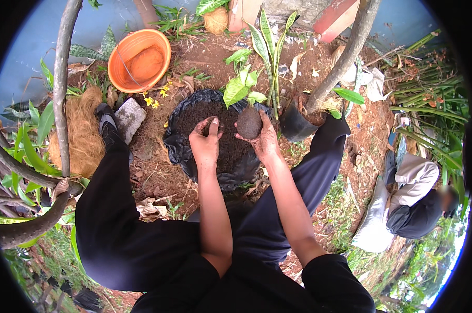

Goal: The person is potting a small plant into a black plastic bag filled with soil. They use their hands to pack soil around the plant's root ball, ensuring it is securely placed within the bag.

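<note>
My right hand [264, 140] is wrapped around the side and underside of a round, dark soil ball [249, 124]. A small leafy plant [238, 91] with pale green leaves rises from the top of the ball. Left of it, my left hand [206, 142] is above loose dark soil [231, 152], thumb up and fingers curled in; what they hold, if anything, is hidden. The soil lies in a wide, round container lined with crumpled black plastic [177, 161], between my legs. Dirt clings to both hands.
An orange bucket [163, 62] tips at the far left. Brown fibre [79, 138] and a grey stone block [130, 120] lie by my left foot. A black pot [294, 124] stands right of the container. Tree stems [64, 78] rise at both sides. Another person [416, 201] sits at right.
</note>
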`<state>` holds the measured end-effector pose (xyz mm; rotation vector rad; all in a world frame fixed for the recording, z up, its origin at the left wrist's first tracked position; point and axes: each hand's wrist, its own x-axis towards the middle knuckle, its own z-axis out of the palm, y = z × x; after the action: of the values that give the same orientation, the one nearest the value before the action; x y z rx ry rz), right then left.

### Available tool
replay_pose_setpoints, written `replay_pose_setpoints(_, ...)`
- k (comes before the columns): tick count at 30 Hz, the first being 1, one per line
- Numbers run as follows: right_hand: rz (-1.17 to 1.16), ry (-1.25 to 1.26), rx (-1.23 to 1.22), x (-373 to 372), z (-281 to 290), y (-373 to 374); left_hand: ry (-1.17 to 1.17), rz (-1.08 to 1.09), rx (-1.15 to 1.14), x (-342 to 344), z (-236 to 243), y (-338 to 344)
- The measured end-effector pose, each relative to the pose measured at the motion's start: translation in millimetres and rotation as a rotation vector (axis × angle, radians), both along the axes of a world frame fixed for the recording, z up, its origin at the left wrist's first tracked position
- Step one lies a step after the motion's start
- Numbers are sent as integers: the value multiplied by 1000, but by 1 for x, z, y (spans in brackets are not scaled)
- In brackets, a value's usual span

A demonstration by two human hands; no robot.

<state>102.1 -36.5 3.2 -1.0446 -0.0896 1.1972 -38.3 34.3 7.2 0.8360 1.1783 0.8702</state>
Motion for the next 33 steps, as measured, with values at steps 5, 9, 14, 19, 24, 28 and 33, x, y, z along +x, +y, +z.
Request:
replay_pose_setpoints(5, -39, -36, -68, -5, 11, 0, -376, -27, -173, 4, 22, -3)
replay_pose_setpoints(9, 33, -114, -63, -5, 8, -1, -527, 1, -220, 10, 15, -4)
replay_pose_setpoints(14, 46, -170, -65, -6, 2, -1, -510, -9, -154, 23, 17, -15)
replay_pose_setpoints(19, -20, -378, -183, -18, 5, 3, -422, -24, -69, 33, 17, -26)
replay_pose_setpoints(24, 38, -636, -207, -20, 5, 2, 238, -131, 488, 55, 13, -45)
replay_pose_setpoints(28, 39, -623, -223, -11, 7, -4, 217, -335, 424, 51, 16, -49)
replay_pose_setpoints(33, 53, -161, -103, 0, 18, 0, -340, -280, 206, 38, 32, -39)
